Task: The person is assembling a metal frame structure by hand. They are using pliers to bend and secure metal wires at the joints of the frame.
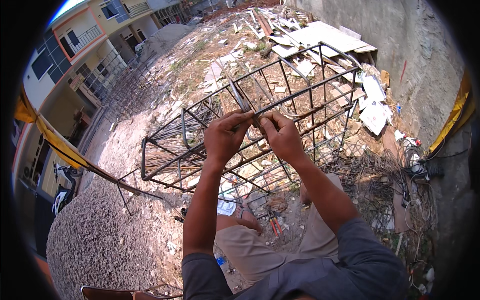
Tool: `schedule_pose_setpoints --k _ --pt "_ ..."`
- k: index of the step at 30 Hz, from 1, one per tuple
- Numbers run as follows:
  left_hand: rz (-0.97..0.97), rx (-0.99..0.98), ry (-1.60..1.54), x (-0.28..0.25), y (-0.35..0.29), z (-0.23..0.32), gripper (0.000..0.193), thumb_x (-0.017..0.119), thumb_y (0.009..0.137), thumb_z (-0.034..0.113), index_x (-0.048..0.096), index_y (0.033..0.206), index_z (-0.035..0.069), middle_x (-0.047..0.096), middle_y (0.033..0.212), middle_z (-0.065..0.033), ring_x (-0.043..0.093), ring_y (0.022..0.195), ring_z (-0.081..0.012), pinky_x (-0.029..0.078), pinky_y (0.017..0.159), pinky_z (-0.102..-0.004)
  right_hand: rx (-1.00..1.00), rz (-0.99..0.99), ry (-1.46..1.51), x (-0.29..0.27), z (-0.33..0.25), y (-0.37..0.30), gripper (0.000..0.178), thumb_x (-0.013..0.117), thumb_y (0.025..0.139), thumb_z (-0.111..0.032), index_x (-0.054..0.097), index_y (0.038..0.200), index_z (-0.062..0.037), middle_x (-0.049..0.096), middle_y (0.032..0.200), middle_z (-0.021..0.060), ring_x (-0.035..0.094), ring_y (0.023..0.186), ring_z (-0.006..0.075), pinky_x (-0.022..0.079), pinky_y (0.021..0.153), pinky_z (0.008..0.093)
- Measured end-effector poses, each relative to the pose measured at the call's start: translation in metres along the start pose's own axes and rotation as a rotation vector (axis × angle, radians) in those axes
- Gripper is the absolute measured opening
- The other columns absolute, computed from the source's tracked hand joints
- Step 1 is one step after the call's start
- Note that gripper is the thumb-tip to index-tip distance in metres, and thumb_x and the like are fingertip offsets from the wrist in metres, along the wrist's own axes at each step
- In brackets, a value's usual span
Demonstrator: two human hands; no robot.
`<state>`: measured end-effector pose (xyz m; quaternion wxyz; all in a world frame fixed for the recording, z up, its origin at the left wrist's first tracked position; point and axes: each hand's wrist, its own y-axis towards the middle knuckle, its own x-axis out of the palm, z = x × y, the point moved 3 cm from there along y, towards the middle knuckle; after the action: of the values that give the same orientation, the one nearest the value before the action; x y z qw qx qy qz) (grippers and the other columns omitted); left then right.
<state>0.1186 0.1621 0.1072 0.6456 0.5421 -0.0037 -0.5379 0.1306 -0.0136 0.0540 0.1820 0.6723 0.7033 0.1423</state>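
A long rebar cage of dark bars and square stirrups lies across the space before me, slanting from lower left to upper right. At its upper bar, my left hand is closed, fingertips pinched on the steel beside some stirrups standing close together. My right hand meets it there, thumb and fingers closed on the same joint. Whether a thin tie wire is between the fingertips is too small to see. On the ground below, between my feet, lies a cutter-like tool with orange handles.
Loose rebar rods lie beneath the cage's left end. A gravel heap rises at lower left. White broken boards litter the ground along the concrete wall. Tangled cables are at right, and a yellow tarp hangs at left.
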Motion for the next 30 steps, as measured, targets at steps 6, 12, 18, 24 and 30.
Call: schedule_pose_setpoints --k 6,12,18,24,30 --pt "0.002 -0.02 0.014 0.0 0.001 -0.001 0.016 0.079 0.09 0.031 0.083 0.104 0.024 0.079 0.104 0.002 0.076 0.073 -0.015 0.057 0.062 -0.0274 -0.693 0.257 -0.405 0.002 -0.005 -0.01 0.014 0.073 0.088 -0.001 0.071 0.102 -0.0038 0.067 0.099 0.0146 0.07 0.083 0.031 0.056 0.068 0.0378" --pt "0.026 0.025 -0.018 0.003 0.001 -0.003 0.016 0.08 0.089 0.031 0.083 0.104 0.024 0.079 0.104 0.0018 0.076 0.072 -0.0154 0.057 0.062 -0.0276 -0.864 0.286 -0.53 0.001 -0.005 -0.003 0.016 0.077 0.086 -0.004 0.071 0.101 -0.0027 0.067 0.089 0.0114 0.069 0.08 0.0305 0.057 0.064 0.0388" --pt "0.055 0.077 0.018 0.003 0.002 -0.006 0.016 0.079 0.089 0.029 0.083 0.103 0.023 0.079 0.105 0.0012 0.075 0.071 -0.0169 0.056 0.061 -0.0282 -0.825 0.279 -0.618 0.006 -0.015 0.001 0.01 0.073 0.09 -0.01 0.065 0.09 -0.0036 0.064 0.082 0.0116 0.066 0.073 0.031 0.054 0.059 0.0411" --pt "-0.023 -0.017 0.028 -0.004 -0.002 0.006 0.018 0.078 0.091 0.022 0.082 0.107 0.015 0.078 0.111 -0.0079 0.077 0.078 -0.0184 0.057 0.066 -0.0279 -0.479 0.345 -0.53 0.022 -0.012 -0.001 0.023 0.068 0.094 -0.017 0.056 0.079 -0.0039 0.062 0.071 0.0146 0.063 0.061 0.0349 0.05 0.055 0.0448" --pt "0.042 0.073 0.056 -0.004 -0.003 0.006 0.017 0.079 0.09 0.022 0.083 0.106 0.016 0.079 0.108 -0.006 0.077 0.077 -0.0188 0.057 0.065 -0.0281 0.339 0.205 0.572 0.039 0.013 -0.001 0.027 0.061 0.097 -0.021 0.058 0.076 -0.0048 0.056 0.059 0.0036 0.05 0.049 0.0119 0.038 0.043 0.0319"
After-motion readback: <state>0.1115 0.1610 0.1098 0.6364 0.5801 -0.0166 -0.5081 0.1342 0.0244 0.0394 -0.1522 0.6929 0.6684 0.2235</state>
